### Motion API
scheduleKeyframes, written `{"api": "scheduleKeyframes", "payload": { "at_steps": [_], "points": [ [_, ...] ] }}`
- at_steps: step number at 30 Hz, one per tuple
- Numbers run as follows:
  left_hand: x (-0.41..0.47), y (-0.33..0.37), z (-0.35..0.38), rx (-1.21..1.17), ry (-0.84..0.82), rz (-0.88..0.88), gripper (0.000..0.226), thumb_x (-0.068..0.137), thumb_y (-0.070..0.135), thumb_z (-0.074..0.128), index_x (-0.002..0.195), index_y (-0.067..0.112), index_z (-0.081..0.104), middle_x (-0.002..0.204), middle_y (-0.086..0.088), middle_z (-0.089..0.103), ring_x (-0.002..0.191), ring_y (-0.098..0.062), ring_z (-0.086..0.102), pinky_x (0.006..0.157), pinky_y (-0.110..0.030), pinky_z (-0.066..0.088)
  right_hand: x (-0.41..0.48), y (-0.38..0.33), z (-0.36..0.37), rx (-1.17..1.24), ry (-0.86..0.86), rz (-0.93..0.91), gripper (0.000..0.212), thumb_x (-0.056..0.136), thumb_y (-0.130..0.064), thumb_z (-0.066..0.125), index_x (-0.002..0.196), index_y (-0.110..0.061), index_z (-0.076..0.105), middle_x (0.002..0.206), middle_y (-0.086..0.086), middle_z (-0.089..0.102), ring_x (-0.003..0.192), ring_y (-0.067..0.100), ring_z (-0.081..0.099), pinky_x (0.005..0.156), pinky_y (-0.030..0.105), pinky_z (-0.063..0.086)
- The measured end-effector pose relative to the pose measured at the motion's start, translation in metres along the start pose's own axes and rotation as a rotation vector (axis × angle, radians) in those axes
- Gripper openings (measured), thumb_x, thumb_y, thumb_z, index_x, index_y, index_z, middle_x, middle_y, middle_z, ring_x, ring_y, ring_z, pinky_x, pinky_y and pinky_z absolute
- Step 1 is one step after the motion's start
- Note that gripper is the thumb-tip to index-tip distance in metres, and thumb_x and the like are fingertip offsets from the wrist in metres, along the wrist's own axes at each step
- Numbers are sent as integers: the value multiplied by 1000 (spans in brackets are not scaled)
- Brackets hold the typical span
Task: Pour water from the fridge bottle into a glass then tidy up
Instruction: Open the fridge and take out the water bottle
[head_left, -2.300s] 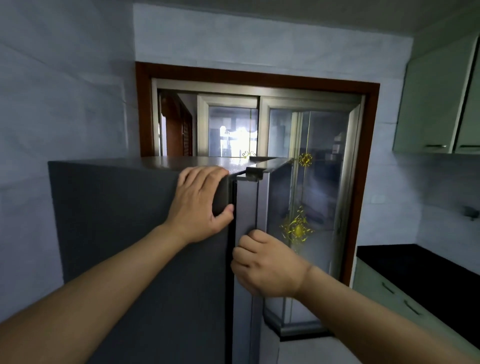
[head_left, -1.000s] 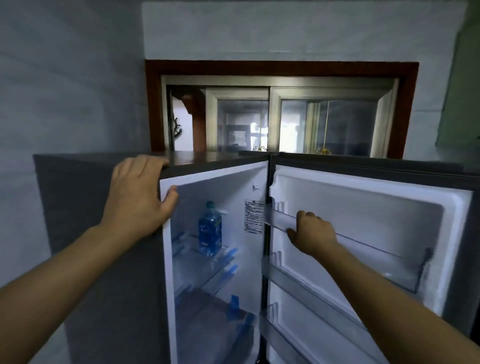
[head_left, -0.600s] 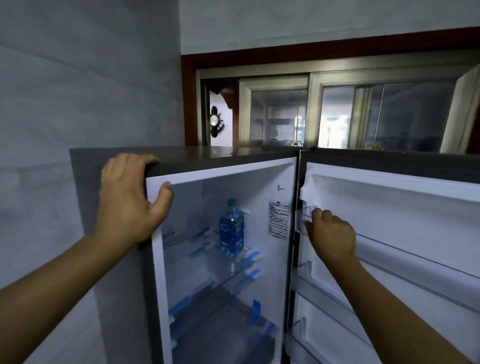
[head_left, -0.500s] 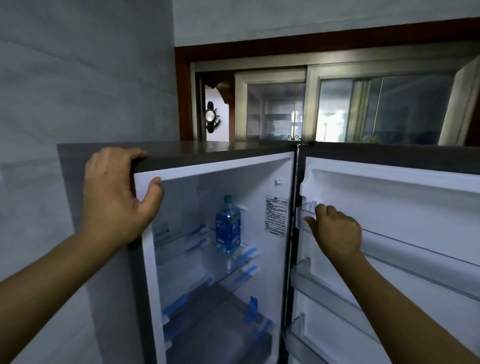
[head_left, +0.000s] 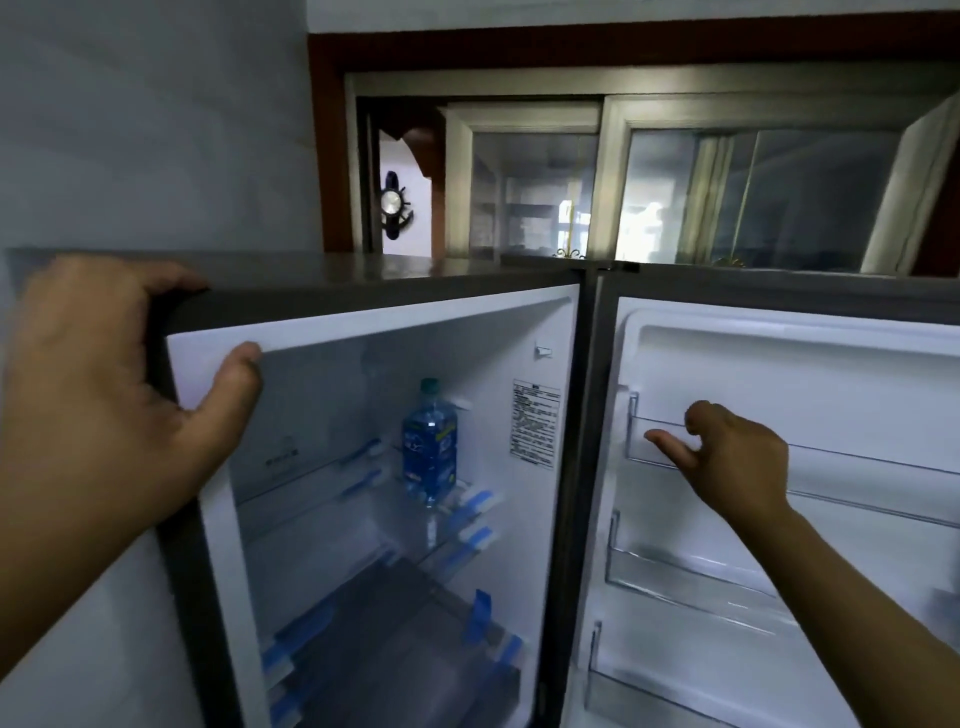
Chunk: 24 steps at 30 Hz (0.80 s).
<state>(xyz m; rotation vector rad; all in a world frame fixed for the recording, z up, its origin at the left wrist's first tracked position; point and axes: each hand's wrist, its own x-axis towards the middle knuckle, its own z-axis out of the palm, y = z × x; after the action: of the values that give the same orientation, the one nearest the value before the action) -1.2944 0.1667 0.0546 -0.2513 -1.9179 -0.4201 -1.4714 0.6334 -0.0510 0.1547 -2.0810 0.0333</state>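
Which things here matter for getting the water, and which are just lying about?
For the job: water bottle, fridge, open fridge door, left hand gripping the fridge's top corner, right hand at the door shelf.
Just there: wall clock, sliding window.

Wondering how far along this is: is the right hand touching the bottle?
Apart. Head view: the right hand is at the door shelf, the bottle stands inside the fridge.

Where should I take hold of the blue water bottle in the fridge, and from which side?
Grip the bottle round its labelled middle with the right hand, coming straight in through the open front. It stands upright on the glass shelf, cap up, with nothing in front of it, and the body is straight-sided there, so fingers should wrap it securely.
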Motion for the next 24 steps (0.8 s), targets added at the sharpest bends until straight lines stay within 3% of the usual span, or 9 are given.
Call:
{"api": "scheduleKeyframes", "payload": {
  "at_steps": [2,4,6,9,14,17,19,21,24],
  "points": [
    [7,17,1,22,51,15,40,82,48,59,120,46,46,114,-7,56,110,-38,53,99,-52,45,0,4,3,-1,-14,18,50,86,-60,63,74,-12,57,62,8,60,46,32,53,48,27,44],
    [8,21,2,152,46,-33,46,80,42,63,117,15,56,107,-19,55,103,-39,52,90,-46,44,1,6,2,17,-40,35,47,83,-55,69,76,-10,60,64,11,62,47,33,54,49,31,48],
    [11,28,5,235,76,-65,52,77,37,68,112,2,54,104,-22,53,100,-36,49,85,-37,40,1,7,2,8,-60,41,47,86,-55,67,73,-10,59,61,11,60,45,32,52,48,30,47],
    [8,36,12,290,112,-75,51,77,36,69,108,-1,53,103,-25,52,101,-34,45,84,-35,37,-1,8,1,53,-34,35,47,88,-54,60,73,-9,59,61,14,58,47,33,51,49,31,43],
    [6,40,12,297,135,-151,53,79,44,66,113,6,51,107,-22,54,104,-36,49,87,-35,40,-26,-39,7,495,227,-6,29,84,-24,63,90,5,65,85,21,62,82,38,55,75,47,39],
    [6,44,9,271,173,-88,32,81,43,66,105,39,46,103,7,51,102,-36,53,87,-47,48,-41,-102,42,892,14,-17,29,89,-32,58,96,-4,61,91,7,54,88,21,49,78,37,41],
    [6,47,9,302,187,-49,35,82,42,65,102,47,37,99,21,42,100,-33,53,85,-39,45,-40,-141,78,1092,-148,38,28,90,-30,67,107,-10,58,100,3,53,96,17,51,83,35,46],
    [6,46,10,323,195,-50,33,83,38,65,104,44,40,96,19,40,99,-32,53,84,-35,43,-33,-173,126,1225,-328,134,38,84,-21,78,113,-15,54,105,3,52,100,19,52,84,38,50],
    [5,43,14,387,208,-75,35,85,30,67,109,9,52,102,-2,46,96,-32,54,81,-43,48,-9,-204,189,1271,-516,223,49,71,-32,88,106,-16,58,102,4,62,96,22,62,80,42,58]
  ]
}}
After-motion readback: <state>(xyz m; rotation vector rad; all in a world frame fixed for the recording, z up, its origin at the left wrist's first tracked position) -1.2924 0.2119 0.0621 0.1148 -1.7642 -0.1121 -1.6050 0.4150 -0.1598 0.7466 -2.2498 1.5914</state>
